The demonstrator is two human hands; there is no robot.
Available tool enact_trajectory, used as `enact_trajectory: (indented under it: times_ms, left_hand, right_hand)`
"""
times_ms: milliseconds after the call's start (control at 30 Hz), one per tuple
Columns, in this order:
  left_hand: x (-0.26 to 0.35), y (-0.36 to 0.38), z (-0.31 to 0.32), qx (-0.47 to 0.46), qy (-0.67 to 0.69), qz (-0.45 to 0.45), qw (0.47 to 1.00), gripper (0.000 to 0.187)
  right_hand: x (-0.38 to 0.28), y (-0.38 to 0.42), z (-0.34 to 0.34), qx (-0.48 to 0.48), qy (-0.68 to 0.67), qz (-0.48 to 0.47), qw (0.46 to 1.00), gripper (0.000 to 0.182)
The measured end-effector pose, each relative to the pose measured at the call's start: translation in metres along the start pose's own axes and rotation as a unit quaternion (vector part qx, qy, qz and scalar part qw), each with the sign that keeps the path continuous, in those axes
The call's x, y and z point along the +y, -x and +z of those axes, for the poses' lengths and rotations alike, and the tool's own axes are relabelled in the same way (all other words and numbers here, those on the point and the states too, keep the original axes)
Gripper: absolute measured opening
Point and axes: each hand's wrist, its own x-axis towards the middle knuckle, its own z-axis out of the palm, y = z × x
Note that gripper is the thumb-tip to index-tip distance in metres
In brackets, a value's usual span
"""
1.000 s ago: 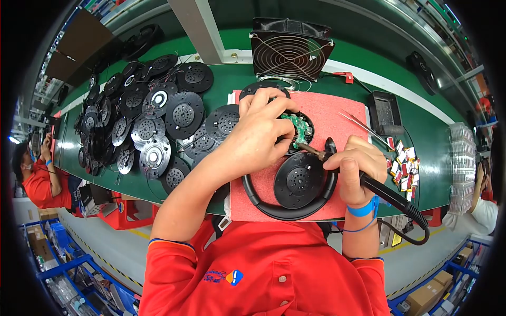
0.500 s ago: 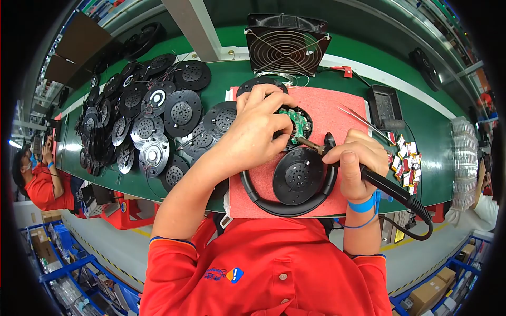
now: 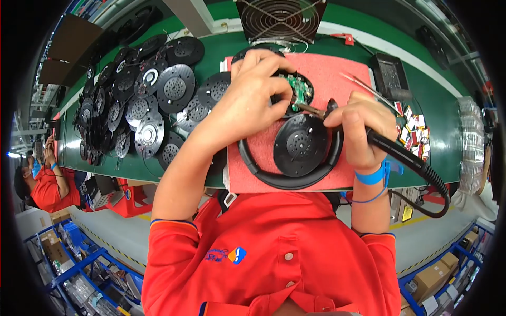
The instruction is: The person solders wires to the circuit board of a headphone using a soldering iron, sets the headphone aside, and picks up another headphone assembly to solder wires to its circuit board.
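My right hand is wrapped around a soldering iron, whose tip points left at the lower edge of a green circuit board. That board sits in a round black headphone earcup. Over the board's left side, my left hand has its fingers bent in a pinch; what they hold is hidden. Below lie a curved black headband and, inside its curve, a round black speaker plate. A blue wrist strap circles my right wrist.
A pink foam mat lies under the work. Tweezers rest near a black tray, with small red-and-white parts at right. Many speaker plates pile up at left. A fan stands behind. Another person sits far left.
The view has tilted, so the bench appears higher in the picture. Both hands keep nearly the same pose, and the iron's tip stays by the board's lower edge.
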Motion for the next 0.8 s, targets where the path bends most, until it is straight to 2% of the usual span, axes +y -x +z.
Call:
enact_trajectory:
  times_ms: [267,333,433,467,533,600,633,667,733,767,800]
  left_hand:
    - [-0.002,0.001,0.003,0.0,0.005,-0.002,1.0,0.006]
    - [-0.002,0.001,0.003,0.0,0.006,0.0,1.0,0.007]
    - [0.0,0.0,0.0,-0.005,-0.005,0.005,1.0,0.007]
    - [0.0,0.0,0.0,-0.003,-0.001,0.015,1.0,0.007]
    - [0.0,0.0,0.0,0.001,0.002,0.002,1.0,0.007]
    - [0.002,-0.001,-0.002,0.006,0.005,0.007,1.0,0.007]
    - [0.002,0.0,-0.002,0.003,0.004,0.0,1.0,0.007]
    - [0.003,0.0,-0.001,-0.002,0.003,-0.008,1.0,0.007]
    - [0.0,-0.001,0.005,0.011,0.017,-0.006,1.0,0.007]
    - [-0.002,-0.001,0.009,0.019,0.026,0.013,0.999,0.006]
    - [-0.006,0.001,0.009,0.03,0.023,0.023,0.999,0.005]
  right_hand:
    - [-0.001,0.001,-0.002,-0.013,0.012,0.006,1.0,0.033]
    - [0.002,0.003,-0.005,0.023,-0.02,-0.005,1.0,0.019]
    - [0.009,0.008,-0.02,0.072,-0.011,-0.052,0.996,0.019]
    - [0.008,0.015,-0.027,0.111,0.022,-0.05,0.992,0.033]
    - [0.011,0.024,-0.053,0.162,0.118,-0.071,0.977,0.03]
    - [0.012,0.035,-0.079,0.19,0.233,0.027,0.953,0.025]
    - [0.017,0.04,-0.092,0.176,0.299,0.08,0.934,0.021]
    - [0.027,0.043,-0.101,0.137,0.343,0.093,0.924,0.019]
    - [0.043,0.054,-0.111,0.118,0.297,0.216,0.923,0.019]
    - [0.038,0.057,-0.113,0.091,0.316,0.206,0.922,0.019]
    - [0.04,0.064,-0.113,0.115,0.3,0.223,0.92,0.023]
